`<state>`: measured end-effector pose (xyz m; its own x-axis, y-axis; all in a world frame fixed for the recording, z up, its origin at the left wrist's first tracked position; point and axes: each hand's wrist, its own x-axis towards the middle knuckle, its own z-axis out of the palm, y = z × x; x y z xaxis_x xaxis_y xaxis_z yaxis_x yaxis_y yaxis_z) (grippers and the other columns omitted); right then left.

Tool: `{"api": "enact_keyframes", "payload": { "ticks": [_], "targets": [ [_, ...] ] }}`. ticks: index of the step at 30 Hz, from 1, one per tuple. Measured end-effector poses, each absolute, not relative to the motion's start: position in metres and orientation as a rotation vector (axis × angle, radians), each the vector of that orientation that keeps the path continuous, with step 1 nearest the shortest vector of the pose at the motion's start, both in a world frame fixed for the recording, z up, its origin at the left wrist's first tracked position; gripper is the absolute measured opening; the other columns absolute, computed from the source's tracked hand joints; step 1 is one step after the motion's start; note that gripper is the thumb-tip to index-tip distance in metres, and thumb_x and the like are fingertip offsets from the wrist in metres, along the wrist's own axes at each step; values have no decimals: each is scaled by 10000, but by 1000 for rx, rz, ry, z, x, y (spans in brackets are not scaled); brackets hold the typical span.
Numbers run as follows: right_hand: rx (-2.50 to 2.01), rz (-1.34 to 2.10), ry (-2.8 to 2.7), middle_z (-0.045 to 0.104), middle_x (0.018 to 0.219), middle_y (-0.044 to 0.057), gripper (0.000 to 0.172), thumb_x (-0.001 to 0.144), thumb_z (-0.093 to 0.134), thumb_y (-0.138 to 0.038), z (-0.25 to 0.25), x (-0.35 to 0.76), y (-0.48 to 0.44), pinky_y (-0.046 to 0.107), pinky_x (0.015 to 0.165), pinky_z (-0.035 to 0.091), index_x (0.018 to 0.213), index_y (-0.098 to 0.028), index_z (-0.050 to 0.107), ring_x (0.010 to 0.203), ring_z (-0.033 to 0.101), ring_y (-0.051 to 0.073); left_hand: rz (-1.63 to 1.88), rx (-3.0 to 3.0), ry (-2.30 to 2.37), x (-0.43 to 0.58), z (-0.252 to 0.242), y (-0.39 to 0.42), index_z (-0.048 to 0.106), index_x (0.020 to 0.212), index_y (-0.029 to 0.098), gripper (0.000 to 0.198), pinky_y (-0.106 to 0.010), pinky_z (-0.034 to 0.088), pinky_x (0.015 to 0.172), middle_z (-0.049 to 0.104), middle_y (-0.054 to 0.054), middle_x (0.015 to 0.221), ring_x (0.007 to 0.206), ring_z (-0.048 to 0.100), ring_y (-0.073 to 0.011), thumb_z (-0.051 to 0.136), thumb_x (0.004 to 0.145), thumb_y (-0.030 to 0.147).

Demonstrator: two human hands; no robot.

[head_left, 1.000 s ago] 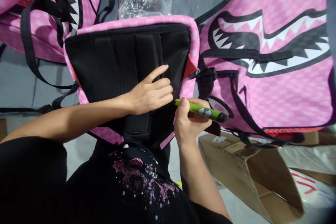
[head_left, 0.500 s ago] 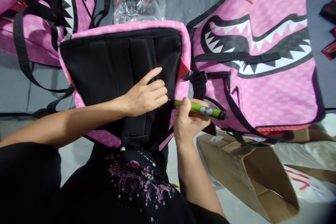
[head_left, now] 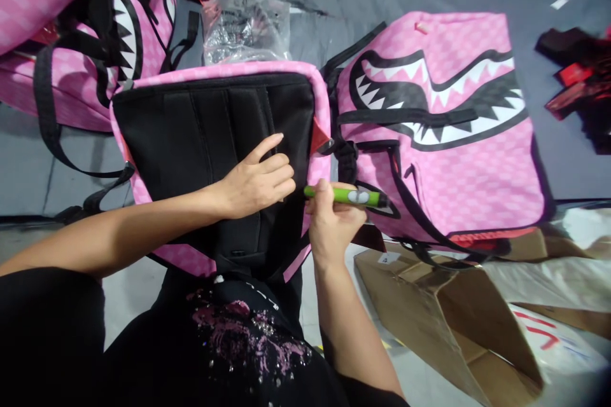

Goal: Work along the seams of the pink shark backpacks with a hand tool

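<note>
A pink checked backpack [head_left: 319,102] lies in front of me with its black padded back panel [head_left: 162,130] facing up. My left hand [head_left: 260,184] rests on that panel, one finger stretched out and the others bent down at the fabric, fingertips partly hidden. In my right hand [head_left: 331,216] is a green marker pen [head_left: 341,195] with a black end and a pale oval on its side. Its front end points at the panel's right edge, close to my left fingertips. Whether the tip touches the fabric is hard to make out.
A second pink backpack with a shark-mouth print [head_left: 487,165] lies on the right. More pink bags [head_left: 57,89] are piled at left. A clear plastic bag [head_left: 248,25] lies behind. Below right stands an open cardboard box [head_left: 405,292], beside a white plastic sack [head_left: 554,337].
The view has turned slightly, so the bags appear lower and farther left. The marker pen's rear end has swung up to nearly level. My left hand stays on the panel.
</note>
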<state>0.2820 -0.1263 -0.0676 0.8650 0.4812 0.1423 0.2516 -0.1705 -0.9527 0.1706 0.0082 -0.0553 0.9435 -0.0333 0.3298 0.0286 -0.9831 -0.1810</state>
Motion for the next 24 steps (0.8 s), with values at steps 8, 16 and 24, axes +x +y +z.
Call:
{"api": "enact_keyframes", "payload": {
  "ticks": [8,16,24],
  "targets": [
    [-1833,256,-609,578,504,-28,316,876,654,-437,-68,288,-129,254,475,439,729,-163,597,435,551,135,-761,-2845,32,172,-62,9,585,802,212,245,-453,305,1217,564,27,793,885,554,-144,447,996,273],
    [-1871,218,-742,566,499,-16,381,925,567,-467,-68,292,-132,255,503,423,686,-172,594,453,554,137,-691,-2887,10,169,-54,3,574,806,198,209,-505,327,1178,576,7,786,888,562,-181,534,961,332],
    [-1728,150,-803,558,475,-6,486,896,539,-611,-91,299,-125,266,465,409,692,-178,621,415,523,146,12,-2942,-60,195,-18,0,676,846,135,285,-400,483,814,690,-80,817,779,631,-239,735,810,411]
  ]
}}
